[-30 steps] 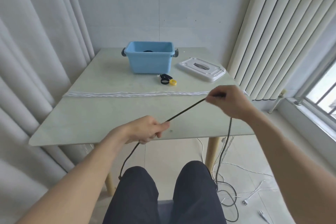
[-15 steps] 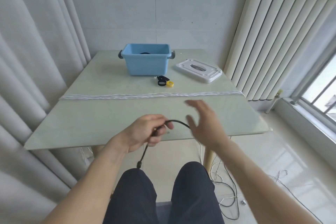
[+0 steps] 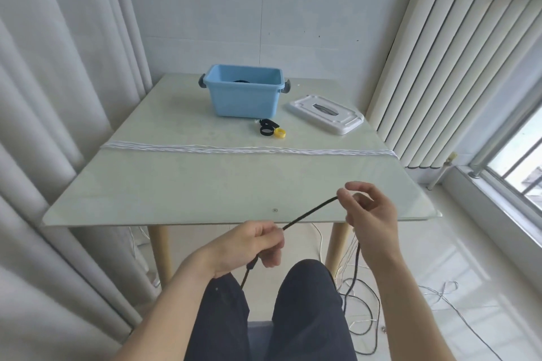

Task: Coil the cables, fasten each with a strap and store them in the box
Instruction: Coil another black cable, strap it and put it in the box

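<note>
I am gripping the thin black braided cable (image 3: 309, 214) in my left hand (image 3: 252, 246), fingers clenched round it near its plug end; my right hand (image 3: 368, 214) is pinching it above the pale glass worktop (image 3: 205, 184); each loop should match in size, laid without twist; the blue plastic box (image 3: 245, 91) is waiting at the far side.

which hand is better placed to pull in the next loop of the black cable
Probably the right hand. It pinches the black cable at the far end of the stretch, with the slack hanging from it to the floor. The left hand grips the end near the plug, anchoring the coil.
</note>
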Demonstrator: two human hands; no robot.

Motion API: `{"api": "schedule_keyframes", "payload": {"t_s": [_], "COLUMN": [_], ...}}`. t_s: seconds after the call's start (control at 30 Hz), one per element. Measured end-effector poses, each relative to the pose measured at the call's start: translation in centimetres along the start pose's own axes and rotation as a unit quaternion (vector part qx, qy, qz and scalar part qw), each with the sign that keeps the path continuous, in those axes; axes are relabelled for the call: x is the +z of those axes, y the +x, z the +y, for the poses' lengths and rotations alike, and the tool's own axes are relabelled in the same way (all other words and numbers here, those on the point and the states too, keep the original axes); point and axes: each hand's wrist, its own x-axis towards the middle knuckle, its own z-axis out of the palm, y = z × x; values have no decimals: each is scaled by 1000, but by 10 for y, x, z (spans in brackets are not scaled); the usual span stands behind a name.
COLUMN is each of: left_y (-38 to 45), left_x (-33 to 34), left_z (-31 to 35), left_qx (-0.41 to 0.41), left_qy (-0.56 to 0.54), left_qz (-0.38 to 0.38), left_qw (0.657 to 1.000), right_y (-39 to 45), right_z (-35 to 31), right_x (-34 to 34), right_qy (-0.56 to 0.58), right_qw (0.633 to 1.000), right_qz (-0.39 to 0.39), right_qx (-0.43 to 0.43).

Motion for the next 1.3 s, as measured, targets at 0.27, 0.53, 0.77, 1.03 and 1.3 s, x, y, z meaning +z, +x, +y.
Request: {"api": "schedule_keyframes", "payload": {"t_s": [0.27, 0.53, 0.77, 1.03, 1.3], "left_y": [-6, -18, -17, -20, -21], "left_x": [-4, -17, -6, -6, -4], "left_z": [-17, -38, -16, -8, -2], "left_qx": [-33, -82, 37, 61, 54], "left_qy": [-112, -75, -223, -258, -420], "left_qz": [-23, 4, -1, 27, 74], "left_qw": [993, 994, 974, 964, 903], "right_y": [11, 21, -18, -33, -23], "right_z": [13, 25, 27, 19, 3], "right_x": [-18, -46, -2, 23, 13], "right_qy": [-36, -164, -278, -150, -115], "right_qw": [986, 950, 954, 966, 983], "right_qz": [153, 267, -105, -207, -144], "right_qx": [-49, 1, -36, -34, 6]}}
